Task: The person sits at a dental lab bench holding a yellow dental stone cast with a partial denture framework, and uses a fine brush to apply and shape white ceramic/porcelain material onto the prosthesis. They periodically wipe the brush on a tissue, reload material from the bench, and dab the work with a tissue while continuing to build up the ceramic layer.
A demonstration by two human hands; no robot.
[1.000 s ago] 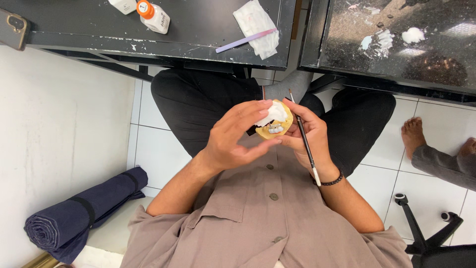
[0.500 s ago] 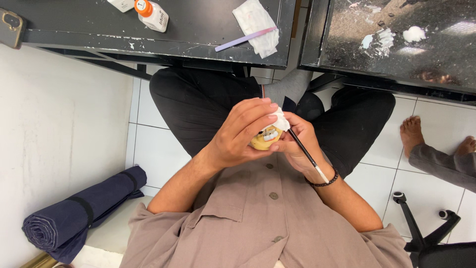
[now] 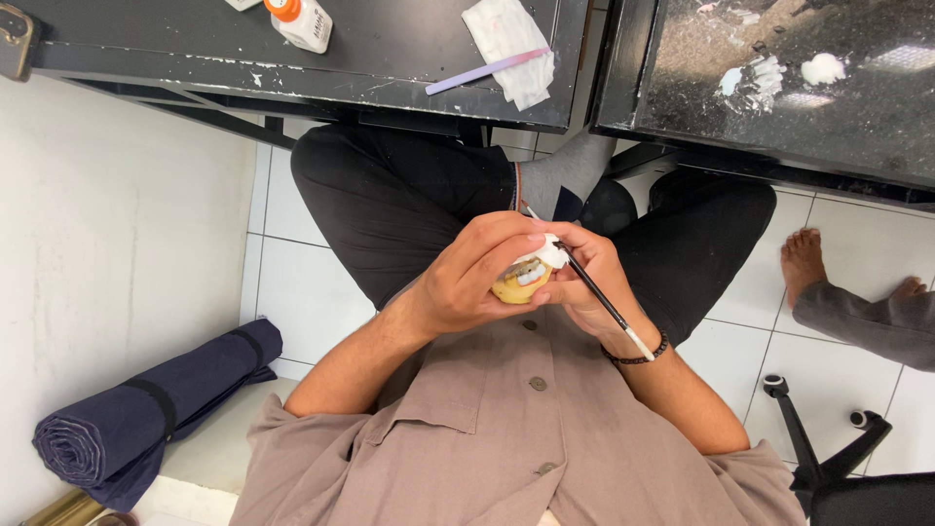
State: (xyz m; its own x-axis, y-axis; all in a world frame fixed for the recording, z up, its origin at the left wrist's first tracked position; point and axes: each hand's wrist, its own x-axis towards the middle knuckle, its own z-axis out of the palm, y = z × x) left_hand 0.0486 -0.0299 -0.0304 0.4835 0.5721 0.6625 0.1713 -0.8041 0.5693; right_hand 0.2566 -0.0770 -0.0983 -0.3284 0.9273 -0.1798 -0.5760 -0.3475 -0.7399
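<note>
The person sits with one leg crossed over the other under a dark worktable [image 3: 321, 68], in black trousers and a taupe buttoned shirt [image 3: 506, 438], and a second dark, stained bench top [image 3: 779, 107] stands just to its right. A rolled navy mat [image 3: 146, 409] lies on the white tiled floor at the left, well apart from the work; at the right another person's bare foot [image 3: 804, 263] rests on the tiles (only the foot and a grey trouser leg show), and the black base of a wheeled chair [image 3: 828, 448] sits near it. On the worktable are a white bottle with an orange cap [image 3: 300, 19] and a folded white tissue [image 3: 508, 44] with a lilac stick [image 3: 484, 72] lying across it. Held up in front of the chest, the left hand [image 3: 477, 278] is curled closed around a small yellow dental model [image 3: 519, 282] with a row of pale teeth. The right hand [image 3: 589, 282] pinches a thin black-handled brush [image 3: 596, 292] like a pencil, white end toward the wrist with its bead bracelet [image 3: 638, 356]. Compared with a second ago, the model has been turned: its broad whitish face then showed between the hands, and now the left fingers cover most of it, leaving the tooth row toward the brush. The brush has drawn closer in, its tip seemingly at a white patch on the model's upper edge, though the fingers hide the contact. The work appears to have shifted to a new spot on the model.
</note>
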